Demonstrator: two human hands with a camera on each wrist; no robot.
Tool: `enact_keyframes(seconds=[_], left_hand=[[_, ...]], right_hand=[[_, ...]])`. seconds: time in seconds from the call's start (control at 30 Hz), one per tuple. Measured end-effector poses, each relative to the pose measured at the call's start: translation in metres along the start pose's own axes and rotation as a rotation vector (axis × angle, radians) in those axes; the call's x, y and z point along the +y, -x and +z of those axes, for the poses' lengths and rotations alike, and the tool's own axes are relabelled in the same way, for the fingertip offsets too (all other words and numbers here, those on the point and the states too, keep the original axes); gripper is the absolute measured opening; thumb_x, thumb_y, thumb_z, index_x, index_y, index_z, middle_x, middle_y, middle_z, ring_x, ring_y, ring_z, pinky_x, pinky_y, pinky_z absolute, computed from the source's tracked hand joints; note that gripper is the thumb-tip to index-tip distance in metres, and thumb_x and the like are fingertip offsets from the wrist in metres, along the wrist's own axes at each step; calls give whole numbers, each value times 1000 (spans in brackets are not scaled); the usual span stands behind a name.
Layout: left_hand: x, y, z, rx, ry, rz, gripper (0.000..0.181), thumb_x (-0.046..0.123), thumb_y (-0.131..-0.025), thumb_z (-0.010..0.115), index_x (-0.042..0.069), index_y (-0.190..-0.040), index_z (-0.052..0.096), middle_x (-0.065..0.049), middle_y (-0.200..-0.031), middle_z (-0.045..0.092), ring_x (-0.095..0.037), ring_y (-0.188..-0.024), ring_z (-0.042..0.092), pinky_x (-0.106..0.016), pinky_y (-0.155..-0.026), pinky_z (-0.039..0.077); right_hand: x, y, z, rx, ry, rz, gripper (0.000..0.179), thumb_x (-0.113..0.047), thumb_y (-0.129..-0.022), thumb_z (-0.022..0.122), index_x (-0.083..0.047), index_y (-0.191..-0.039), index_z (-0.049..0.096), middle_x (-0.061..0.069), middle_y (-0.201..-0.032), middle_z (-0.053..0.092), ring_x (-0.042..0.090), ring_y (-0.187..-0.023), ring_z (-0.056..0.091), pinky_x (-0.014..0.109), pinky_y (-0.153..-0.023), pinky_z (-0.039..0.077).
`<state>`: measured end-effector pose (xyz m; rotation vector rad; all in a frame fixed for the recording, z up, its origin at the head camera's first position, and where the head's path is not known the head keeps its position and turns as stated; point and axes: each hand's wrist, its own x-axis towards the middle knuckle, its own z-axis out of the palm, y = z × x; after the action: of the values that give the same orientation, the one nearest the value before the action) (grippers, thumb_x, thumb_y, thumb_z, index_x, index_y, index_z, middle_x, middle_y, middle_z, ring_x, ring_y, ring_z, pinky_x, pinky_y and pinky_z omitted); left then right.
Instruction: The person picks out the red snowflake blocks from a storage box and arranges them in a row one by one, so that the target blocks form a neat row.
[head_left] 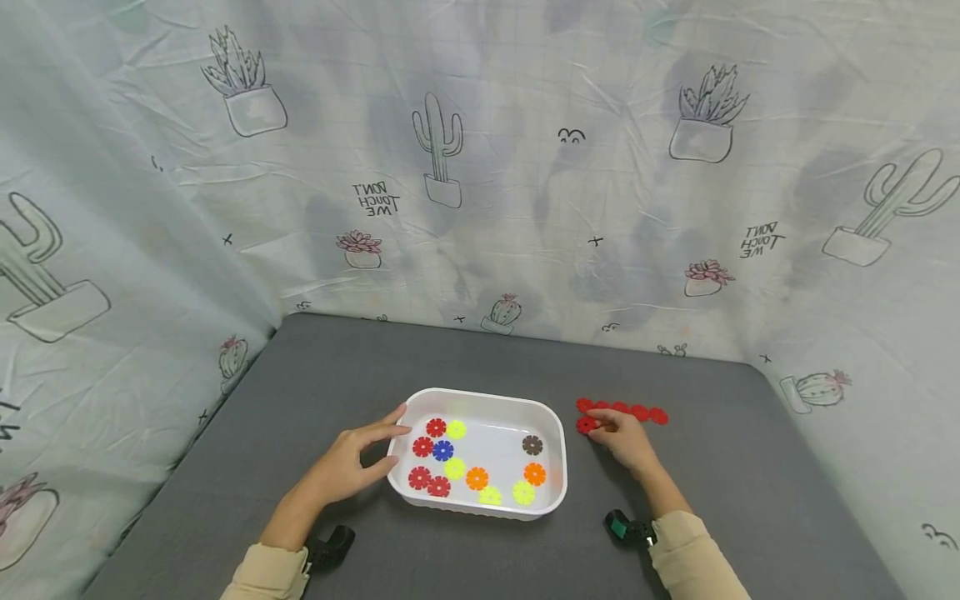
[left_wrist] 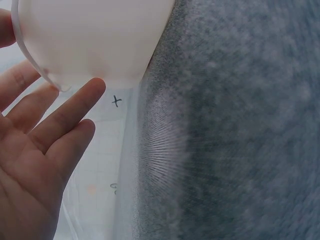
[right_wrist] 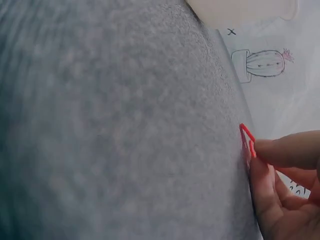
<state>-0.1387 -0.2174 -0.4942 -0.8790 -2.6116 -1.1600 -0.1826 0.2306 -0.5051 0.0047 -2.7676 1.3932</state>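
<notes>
My left hand [head_left: 345,465] holds the left end of a white plastic tray [head_left: 487,400], some fingers over its rim. In the left wrist view, two other fingers lie along the outer wall of the tray [left_wrist: 95,35]. Slotted snowflake discs lie inside: several red ones [head_left: 419,477], several yellow-green ones [head_left: 524,492], a blue one [head_left: 443,451], a brown one [head_left: 532,445] and two orange ones [head_left: 477,478]. To the right of the tray, my right hand [head_left: 624,437] pinches a red snowflake disc [head_left: 586,425] between thumb and finger, close to the table.
A row of red discs [head_left: 640,412] lies just beyond my right hand on the grey table [head_left: 360,358]. White curtain cloth [head_left: 510,200] printed with cacti hangs behind the table and along its sides. Each wrist wears a black camera [head_left: 335,546].
</notes>
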Motion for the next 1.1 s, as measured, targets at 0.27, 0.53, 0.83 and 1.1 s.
enact_keyframes(seconds=[0.27, 0.53, 0.83, 1.1], left_hand=[[1, -1, 0, -8, 2, -13, 43, 16, -83, 70, 11, -125, 62, -5, -147, 43, -28, -130, 48, -55, -98, 42], [2, -1, 0, -4, 8, -21, 43, 15, -83, 70, 11, -125, 62, -6, -147, 43, -29, -130, 47, -56, -99, 42], [2, 0, 1, -1, 1, -20, 43, 16, -84, 70, 11, -125, 62, -6, -147, 43, -29, -131, 46, -56, -99, 41], [1, 1, 1, -2, 2, -20, 43, 16, -84, 70, 10, -125, 62, -6, -147, 43, -30, -130, 47, -56, -98, 42]], right_hand=[[-2, 1, -3, 57, 76, 3, 31, -2, -81, 69, 0, -112, 67, 19, -100, 68, 27, -90, 66, 23, -62, 50], [-19, 6, -9, 40, 58, -16, 32, -8, -86, 67, -1, -117, 64, 18, -111, 67, 31, -102, 64, 28, -73, 52], [-62, 20, -5, -13, -76, -113, 36, -6, -87, 66, 2, -121, 60, 22, -116, 64, 33, -106, 62, 34, -85, 55], [-88, 29, 9, -98, -133, -255, 39, -6, -85, 68, 2, -123, 58, 21, -121, 62, 34, -111, 60, 38, -93, 51]])
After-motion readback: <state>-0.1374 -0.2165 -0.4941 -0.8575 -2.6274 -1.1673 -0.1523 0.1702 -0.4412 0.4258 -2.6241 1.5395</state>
